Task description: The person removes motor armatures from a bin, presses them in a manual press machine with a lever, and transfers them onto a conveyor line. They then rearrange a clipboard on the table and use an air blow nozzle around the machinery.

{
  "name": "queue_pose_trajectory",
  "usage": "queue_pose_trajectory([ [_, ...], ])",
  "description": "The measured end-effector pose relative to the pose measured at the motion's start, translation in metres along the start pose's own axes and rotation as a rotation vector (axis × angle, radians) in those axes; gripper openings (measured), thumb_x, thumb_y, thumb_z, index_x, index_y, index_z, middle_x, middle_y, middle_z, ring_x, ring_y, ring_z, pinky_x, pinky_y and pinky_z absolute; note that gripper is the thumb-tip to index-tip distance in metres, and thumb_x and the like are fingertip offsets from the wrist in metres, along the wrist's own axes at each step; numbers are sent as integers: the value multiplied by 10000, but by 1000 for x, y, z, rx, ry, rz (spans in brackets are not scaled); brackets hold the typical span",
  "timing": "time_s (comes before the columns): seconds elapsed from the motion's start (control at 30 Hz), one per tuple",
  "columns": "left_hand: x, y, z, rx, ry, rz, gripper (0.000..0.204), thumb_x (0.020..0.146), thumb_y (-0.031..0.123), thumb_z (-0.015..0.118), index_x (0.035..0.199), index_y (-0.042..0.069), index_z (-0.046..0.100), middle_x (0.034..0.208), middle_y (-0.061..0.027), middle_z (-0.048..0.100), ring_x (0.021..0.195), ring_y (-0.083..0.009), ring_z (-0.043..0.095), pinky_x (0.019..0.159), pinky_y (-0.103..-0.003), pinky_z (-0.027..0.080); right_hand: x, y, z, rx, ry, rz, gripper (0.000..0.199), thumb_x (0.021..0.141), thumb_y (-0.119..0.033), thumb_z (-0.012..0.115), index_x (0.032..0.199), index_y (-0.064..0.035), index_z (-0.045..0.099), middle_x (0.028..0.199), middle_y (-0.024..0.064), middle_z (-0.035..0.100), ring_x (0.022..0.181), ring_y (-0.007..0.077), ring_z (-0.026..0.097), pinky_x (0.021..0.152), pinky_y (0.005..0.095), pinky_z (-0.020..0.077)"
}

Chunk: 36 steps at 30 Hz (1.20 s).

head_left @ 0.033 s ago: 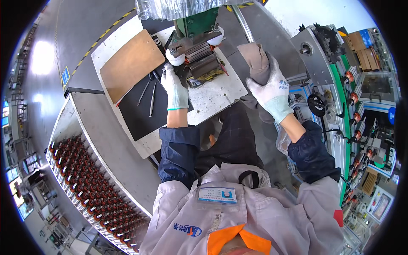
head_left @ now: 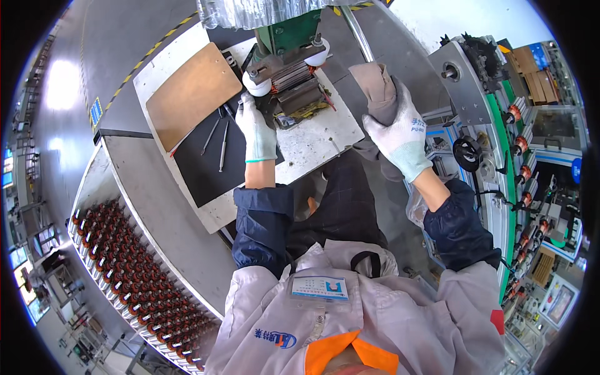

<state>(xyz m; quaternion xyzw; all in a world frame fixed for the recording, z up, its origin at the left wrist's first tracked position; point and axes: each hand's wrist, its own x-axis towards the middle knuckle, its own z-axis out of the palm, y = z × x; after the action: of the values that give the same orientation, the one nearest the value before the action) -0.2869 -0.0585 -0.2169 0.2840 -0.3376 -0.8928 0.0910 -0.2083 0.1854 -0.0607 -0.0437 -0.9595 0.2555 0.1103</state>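
Note:
My right hand [head_left: 400,131], in a white glove with grey coating, is wrapped round a brown cloth-covered handle [head_left: 375,90]. Beside the green press [head_left: 290,36] is my gloved left hand [head_left: 255,130], its fingertips up against the left white round cap [head_left: 257,84]. What its fingers do on the far side is hidden. Between that cap and the right white cap [head_left: 319,54] lies a motor rotor [head_left: 292,79] with a ridged metal core and reddish windings. Below it sits a dark metal block [head_left: 300,100] on a crumpled yellowish cloth [head_left: 302,116].
A brown board [head_left: 194,94] and two thin metal tools [head_left: 223,150] lie on the white worktable [head_left: 340,119], the tools on a black mat [head_left: 206,178]. Lower left, a metal bin [head_left: 162,212] holds rows of rotors [head_left: 137,281]. A green-edged conveyor machine [head_left: 500,150] stands at right.

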Motion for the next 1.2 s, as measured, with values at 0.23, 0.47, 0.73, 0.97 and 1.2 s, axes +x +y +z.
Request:
queue_pose_trajectory([
  [0.23,2,1,5,40,-34,0,317,1053,253,448,1243,8,515,1128,-180,658,933,-325,709,739,-435,623,2,18,20,152,141,-127,710,718,-228,778,1329,-5,494,1174,255,629,1070,396,641,901,426,528],
  [0.47,8,-4,7,-25,164,105,283,1024,181,513,1203,-37,540,1078,-217,670,860,-331,722,688,-425,648,-6,3,-6,44,1,-33,740,732,-223,793,1352,15,467,1214,248,620,1083,397,642,915,427,521],
  [0.73,-2,1,22,44,193,90,238,989,183,567,1118,-14,601,996,-191,703,787,-304,731,627,-392,636,-3,13,16,116,132,-106,740,714,-230,803,1336,23,490,1187,275,627,1082,400,648,915,425,528],
  [0.97,3,-3,16,118,224,137,282,1012,243,560,1092,-25,598,981,-146,690,788,-259,711,665,-388,614,0,10,6,143,112,-100,700,725,-294,774,1306,-3,515,1136,247,655,1030,403,658,897,436,537],
  [1.2,11,-6,2,0,182,122,314,1034,280,493,1222,35,552,1127,-166,671,855,-299,717,672,-414,621,-8,8,6,92,83,-87,751,740,-292,756,1378,-51,442,1163,235,646,1035,412,652,885,458,535],
])
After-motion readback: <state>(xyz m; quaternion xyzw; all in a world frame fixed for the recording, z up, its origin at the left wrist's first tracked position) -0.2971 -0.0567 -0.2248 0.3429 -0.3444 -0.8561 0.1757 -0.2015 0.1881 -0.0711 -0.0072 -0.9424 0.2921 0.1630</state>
